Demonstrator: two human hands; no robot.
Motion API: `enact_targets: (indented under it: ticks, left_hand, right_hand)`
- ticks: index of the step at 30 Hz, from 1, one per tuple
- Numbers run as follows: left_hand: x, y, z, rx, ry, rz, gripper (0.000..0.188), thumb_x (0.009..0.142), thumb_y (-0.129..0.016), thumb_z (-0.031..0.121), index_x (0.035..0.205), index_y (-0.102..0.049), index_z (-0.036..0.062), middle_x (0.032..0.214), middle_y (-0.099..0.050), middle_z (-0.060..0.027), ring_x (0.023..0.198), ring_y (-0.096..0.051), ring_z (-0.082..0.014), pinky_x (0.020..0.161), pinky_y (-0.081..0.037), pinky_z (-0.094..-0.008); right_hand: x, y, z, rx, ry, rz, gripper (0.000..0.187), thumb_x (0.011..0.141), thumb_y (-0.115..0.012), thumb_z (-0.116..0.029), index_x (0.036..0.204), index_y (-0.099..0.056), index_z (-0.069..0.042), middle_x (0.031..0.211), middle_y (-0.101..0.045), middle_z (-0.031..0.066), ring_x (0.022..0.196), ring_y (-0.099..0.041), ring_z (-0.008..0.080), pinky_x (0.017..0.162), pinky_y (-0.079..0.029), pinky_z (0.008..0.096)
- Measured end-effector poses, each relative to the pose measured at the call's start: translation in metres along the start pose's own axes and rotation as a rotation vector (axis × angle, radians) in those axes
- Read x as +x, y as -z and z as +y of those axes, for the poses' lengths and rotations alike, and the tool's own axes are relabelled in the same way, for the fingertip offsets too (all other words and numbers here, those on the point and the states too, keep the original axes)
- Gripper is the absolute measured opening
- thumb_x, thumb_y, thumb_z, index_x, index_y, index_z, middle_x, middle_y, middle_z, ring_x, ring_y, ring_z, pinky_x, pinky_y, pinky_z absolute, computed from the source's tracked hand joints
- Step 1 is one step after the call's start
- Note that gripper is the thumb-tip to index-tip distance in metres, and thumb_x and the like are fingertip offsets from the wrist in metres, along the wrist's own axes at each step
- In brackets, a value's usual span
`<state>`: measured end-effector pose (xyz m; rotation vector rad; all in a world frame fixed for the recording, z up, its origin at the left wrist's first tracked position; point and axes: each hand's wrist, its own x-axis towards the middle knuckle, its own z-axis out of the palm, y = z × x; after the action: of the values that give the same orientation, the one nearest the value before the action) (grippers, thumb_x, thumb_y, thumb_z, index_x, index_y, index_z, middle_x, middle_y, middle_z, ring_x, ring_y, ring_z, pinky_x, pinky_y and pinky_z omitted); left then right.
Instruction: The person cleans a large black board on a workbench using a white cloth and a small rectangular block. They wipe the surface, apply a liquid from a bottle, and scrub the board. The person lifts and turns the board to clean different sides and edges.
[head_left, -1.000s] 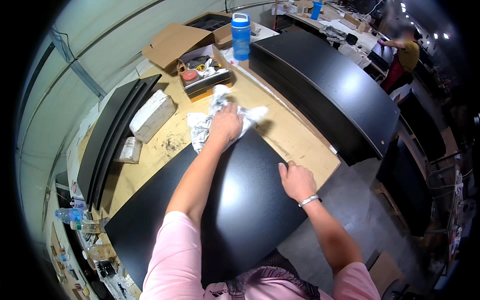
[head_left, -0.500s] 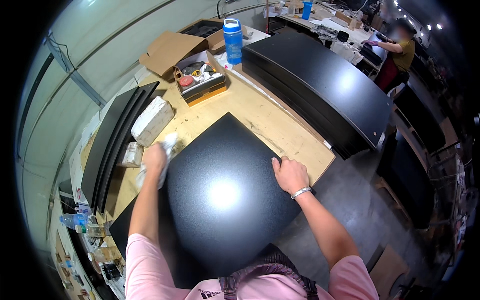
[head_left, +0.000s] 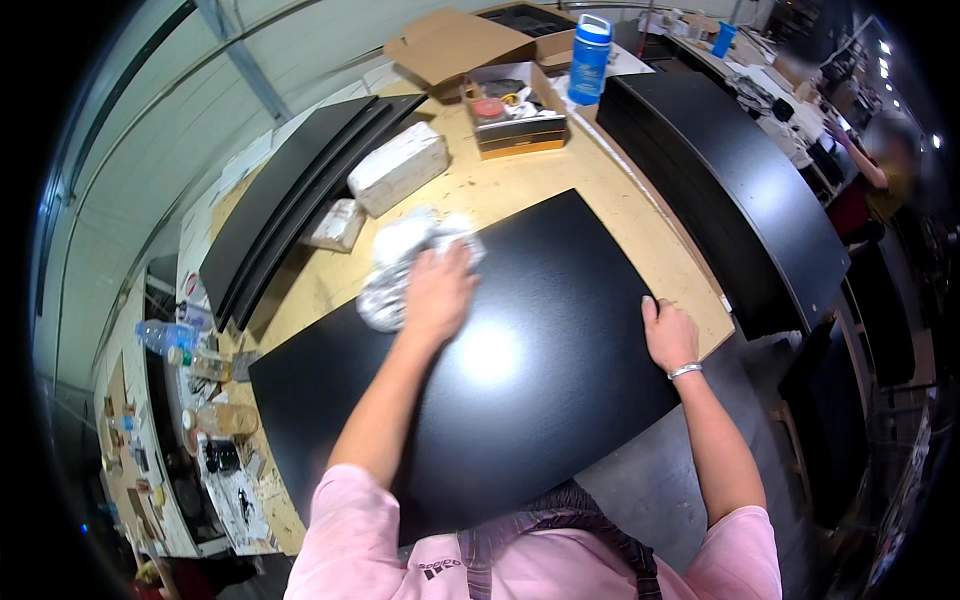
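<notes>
A large flat black panel lies across the near part of the wooden workbench. At its far left edge, my left hand presses on a crumpled white cloth, which spreads over the panel's rim onto the bench. That hand is slightly blurred, with its fingers closed over the cloth. My right hand, a silver bracelet at its wrist, grips the panel's right edge; the thumb rests on top and the fingertips are partly hidden.
White wrapped blocks sit beside leaning black boards. Behind are an open box of supplies and a blue bottle. Stacked black panels stand right; several plastic bottles stand left. Another person works at the far right.
My left hand has moved with the cloth from beside the panel onto its far left edge. The view has turned, and my right hand still holds the right edge.
</notes>
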<state>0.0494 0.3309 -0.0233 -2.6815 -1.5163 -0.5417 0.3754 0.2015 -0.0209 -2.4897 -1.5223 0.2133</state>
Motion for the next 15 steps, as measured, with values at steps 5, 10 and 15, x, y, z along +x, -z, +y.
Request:
enact_targets:
  ticks: [5, 10, 15]
  left_hand:
    - [-0.158, 0.063, -0.180, 0.273, 0.242, 0.155, 0.038, 0.087, -0.060, 0.011, 0.123, -0.062, 0.0018, 0.130, -0.060, -0.0139, 0.099, -0.055, -0.0371, 0.091, -0.044, -0.0464]
    - [-0.204, 0.112, -0.203, 0.007, 0.554, 0.398, 0.027, 0.092, -0.055, 0.010, 0.111, -0.068, -0.0036, 0.111, -0.067, -0.0217, 0.105, -0.060, -0.0389, 0.095, -0.045, -0.0461]
    - [-0.113, 0.071, -0.024, -0.199, -0.027, 0.077, 0.036, 0.090, -0.058, 0.024, 0.121, -0.062, 0.0060, 0.106, -0.065, -0.0222, 0.100, -0.060, -0.0375, 0.093, -0.046, -0.0467]
  right_hand:
    - [0.001, -0.002, 0.002, -0.015, 0.003, 0.034, 0.054, 0.100, -0.041, -0.044, 0.092, -0.069, 0.002, 0.081, -0.068, 0.0274, 0.080, -0.067, 0.0447, 0.077, -0.052, 0.0524]
    - [0.003, -0.010, -0.003, -0.015, 0.028, 0.076, 0.055, 0.100, -0.041, -0.044, 0.093, -0.069, 0.002, 0.084, -0.068, 0.0285, 0.082, -0.066, 0.0453, 0.077, -0.051, 0.0530]
    - [0.005, -0.011, 0.003, -0.038, 0.019, 0.069, 0.057, 0.100, -0.041, -0.044, 0.091, -0.069, 0.004, 0.086, -0.067, 0.0299, 0.083, -0.065, 0.0467, 0.078, -0.051, 0.0531]
